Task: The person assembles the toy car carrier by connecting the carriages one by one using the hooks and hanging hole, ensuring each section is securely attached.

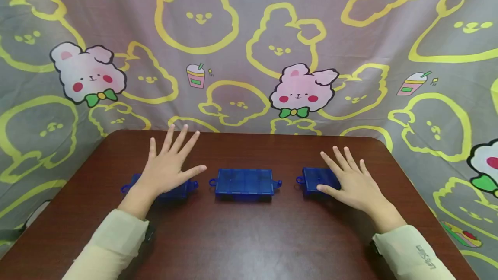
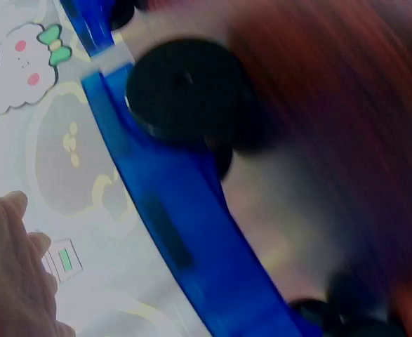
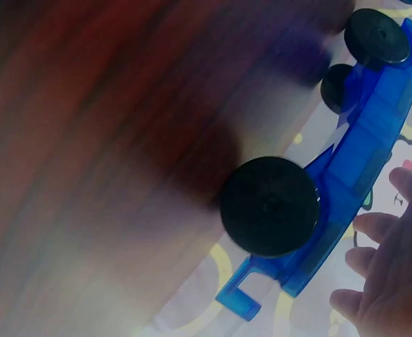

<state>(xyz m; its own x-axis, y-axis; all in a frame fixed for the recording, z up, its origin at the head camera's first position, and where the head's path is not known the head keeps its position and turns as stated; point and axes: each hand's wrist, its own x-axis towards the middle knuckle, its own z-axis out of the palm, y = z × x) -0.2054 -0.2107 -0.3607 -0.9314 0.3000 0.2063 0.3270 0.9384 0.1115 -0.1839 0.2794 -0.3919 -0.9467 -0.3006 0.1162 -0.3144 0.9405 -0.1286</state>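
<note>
Three blue plastic toy wagons stand in a row across the table, each with a ring or hook coupling visible at its ends. My left hand (image 1: 165,171) is spread above the left wagon (image 1: 177,192) and covers much of it. The middle wagon (image 1: 244,182) lies between the hands, fully in sight. Over the right wagon (image 1: 313,179) my right hand (image 1: 355,185) is spread too, hiding its right end. Black wheels (image 3: 270,206) show under the wagon in the right wrist view, and a large black wheel (image 2: 188,88) in the left wrist view. Neither hand grips anything.
The dark brown wooden table (image 1: 241,237) has rounded far corners. Behind it and along both sides hangs a grey cloth (image 1: 229,64) printed with yellow outlines, white rabbits and drink cups.
</note>
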